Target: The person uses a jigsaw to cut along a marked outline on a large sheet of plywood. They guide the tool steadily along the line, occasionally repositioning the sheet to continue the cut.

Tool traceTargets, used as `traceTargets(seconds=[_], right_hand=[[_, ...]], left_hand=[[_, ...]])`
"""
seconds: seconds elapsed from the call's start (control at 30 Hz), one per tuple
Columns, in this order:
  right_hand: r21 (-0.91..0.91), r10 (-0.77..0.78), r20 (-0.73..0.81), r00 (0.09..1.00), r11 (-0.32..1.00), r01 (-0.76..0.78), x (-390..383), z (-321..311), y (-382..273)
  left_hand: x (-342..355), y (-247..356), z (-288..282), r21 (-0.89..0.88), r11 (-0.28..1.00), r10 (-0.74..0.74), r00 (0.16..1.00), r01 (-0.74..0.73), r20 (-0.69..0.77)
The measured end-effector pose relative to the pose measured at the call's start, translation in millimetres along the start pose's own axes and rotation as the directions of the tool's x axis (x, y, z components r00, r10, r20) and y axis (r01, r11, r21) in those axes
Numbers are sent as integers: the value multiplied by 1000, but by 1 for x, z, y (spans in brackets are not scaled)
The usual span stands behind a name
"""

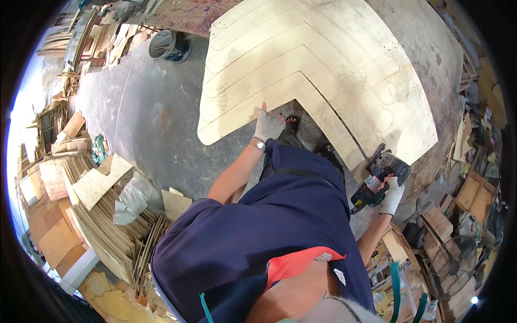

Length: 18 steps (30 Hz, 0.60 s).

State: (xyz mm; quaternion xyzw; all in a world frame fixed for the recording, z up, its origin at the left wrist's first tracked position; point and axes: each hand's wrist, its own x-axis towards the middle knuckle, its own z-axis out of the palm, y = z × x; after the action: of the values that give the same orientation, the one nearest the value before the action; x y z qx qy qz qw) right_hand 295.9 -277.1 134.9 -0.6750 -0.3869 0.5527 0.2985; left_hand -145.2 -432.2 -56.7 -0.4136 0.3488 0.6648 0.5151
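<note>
A large pale plywood sheet (253,70) with nested V-shaped pencil outlines lies in front of me. A dark cut slot runs down its right arm, from the inner corner to the near right edge. At that end sits a black cordless jigsaw (379,175), its front on the sheet. My right hand (393,195), in a whitish glove with bare fingertips, is closed round its handle. My left hand (269,125), gloved alike, holds the sheet's near left edge, one digit stretched along the top; its other fingers are partly hidden.
My sandalled foot (292,124) shows in the notch of the sheet. A dark bucket (169,46) stands on the grey floor at the far left. Stacked wood strips (102,231) and a white sack (134,198) lie to the left. A round wire fan guard (455,264) and wood scraps crowd the right.
</note>
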Motion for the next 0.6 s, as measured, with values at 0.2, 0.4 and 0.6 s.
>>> traceTargets(seconds=[0.2, 0.4, 0.6], right_hand=[[38, -40, 40, 998, 999, 39, 5, 2, 9], [-27, -33, 79, 996, 999, 36, 6, -5, 7], [-124, 26, 85, 996, 992, -15, -15, -54, 21]], left_hand=[[25, -13, 50, -497, 783, 519, 833, -373, 193], [-4, -20, 44, -428, 804, 524, 832, -413, 183], [-46, -71, -44, -421, 822, 426, 905, -383, 8]])
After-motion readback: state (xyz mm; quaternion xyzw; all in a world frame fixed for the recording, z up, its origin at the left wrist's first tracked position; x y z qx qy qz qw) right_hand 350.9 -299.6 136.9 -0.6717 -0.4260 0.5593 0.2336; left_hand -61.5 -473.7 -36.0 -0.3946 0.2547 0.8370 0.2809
